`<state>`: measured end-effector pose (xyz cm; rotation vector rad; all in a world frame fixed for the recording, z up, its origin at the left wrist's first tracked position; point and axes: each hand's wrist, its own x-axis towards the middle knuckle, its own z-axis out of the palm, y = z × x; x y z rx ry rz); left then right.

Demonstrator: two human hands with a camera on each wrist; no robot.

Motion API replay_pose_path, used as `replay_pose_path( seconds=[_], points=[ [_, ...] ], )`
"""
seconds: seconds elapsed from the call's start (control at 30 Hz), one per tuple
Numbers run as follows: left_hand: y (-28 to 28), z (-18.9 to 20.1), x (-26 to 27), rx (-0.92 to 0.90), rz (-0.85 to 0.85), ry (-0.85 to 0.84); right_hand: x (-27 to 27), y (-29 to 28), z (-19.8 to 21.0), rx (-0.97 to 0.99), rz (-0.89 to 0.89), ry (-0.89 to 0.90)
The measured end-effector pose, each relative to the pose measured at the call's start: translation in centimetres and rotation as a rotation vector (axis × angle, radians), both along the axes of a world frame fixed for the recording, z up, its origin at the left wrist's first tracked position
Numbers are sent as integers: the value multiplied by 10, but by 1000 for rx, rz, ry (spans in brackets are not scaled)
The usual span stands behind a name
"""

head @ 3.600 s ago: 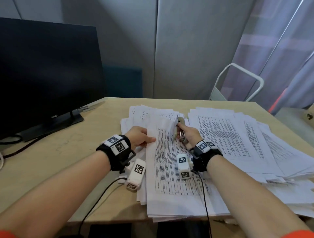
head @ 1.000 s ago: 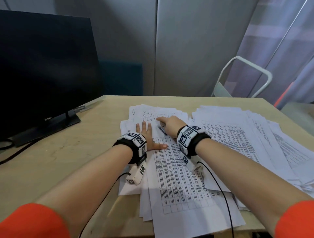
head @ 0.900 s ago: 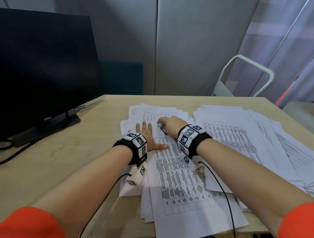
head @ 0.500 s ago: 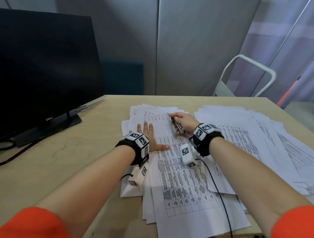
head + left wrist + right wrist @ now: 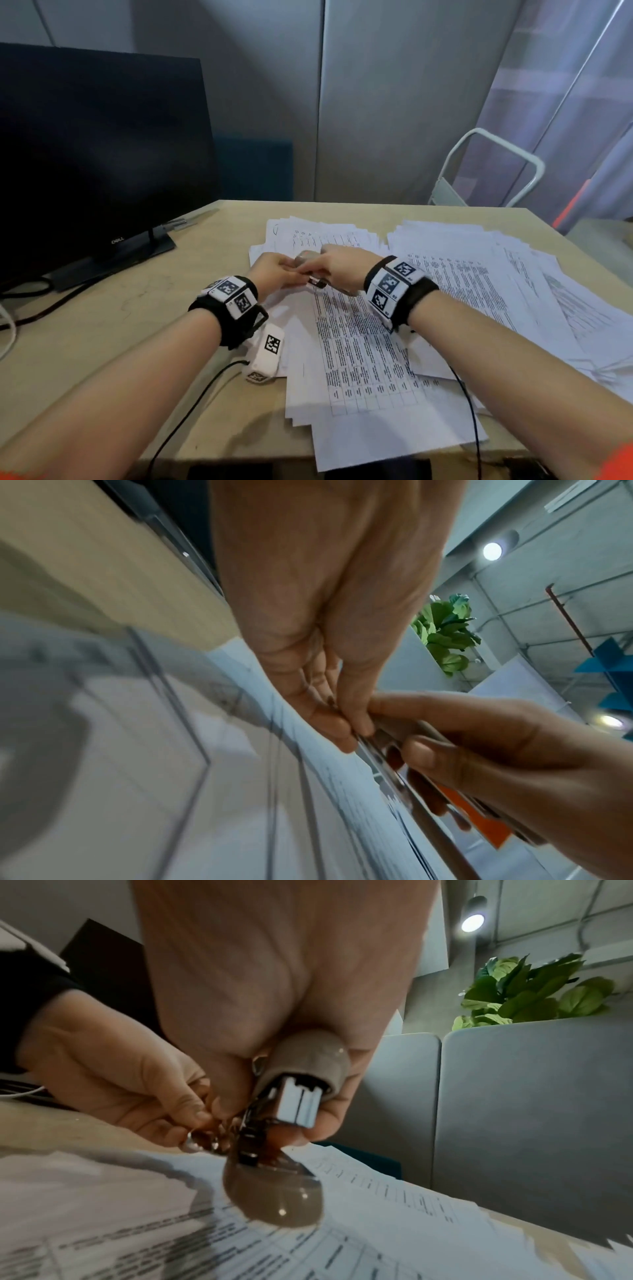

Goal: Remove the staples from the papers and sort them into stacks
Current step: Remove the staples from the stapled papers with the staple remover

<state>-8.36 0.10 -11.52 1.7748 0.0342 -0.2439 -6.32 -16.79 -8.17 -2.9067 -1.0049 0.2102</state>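
My right hand (image 5: 337, 270) grips a grey-beige stapler (image 5: 313, 281) just above the near stack of printed papers (image 5: 359, 346). In the right wrist view the stapler (image 5: 303, 1066) hangs from my right hand (image 5: 274, 988) with its rear end toward the camera and its base (image 5: 274, 1200) close over the sheet. My left hand (image 5: 279, 270) meets it from the left and pinches the stapler's metal front end. The left wrist view shows my left hand's thumb and forefinger (image 5: 356, 723) closed on that metal strip (image 5: 387, 748). No staple is visible.
A wide spread of loose papers (image 5: 486, 281) covers the desk's right half, with another pile (image 5: 308, 233) beyond my hands. A dark monitor (image 5: 102, 144) stands at the left on its stand, cables beside it. A white chair frame (image 5: 493, 164) is behind the desk.
My left hand, which lay flat on the top sheet, has lifted and now pinches the stapler's front end. My right hand has drawn the stapler back from the sheet's top corner toward the left hand.
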Motion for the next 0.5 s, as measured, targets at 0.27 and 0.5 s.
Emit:
replay_pose_path(
  seconds=[0.27,0.5],
  points=[
    [76,-5,10,772,255,6,7,-14,-5,592,-279,238],
    [55,8,12,1350,-62,-56,23,-55,-70,1759,-719,763]
  ],
)
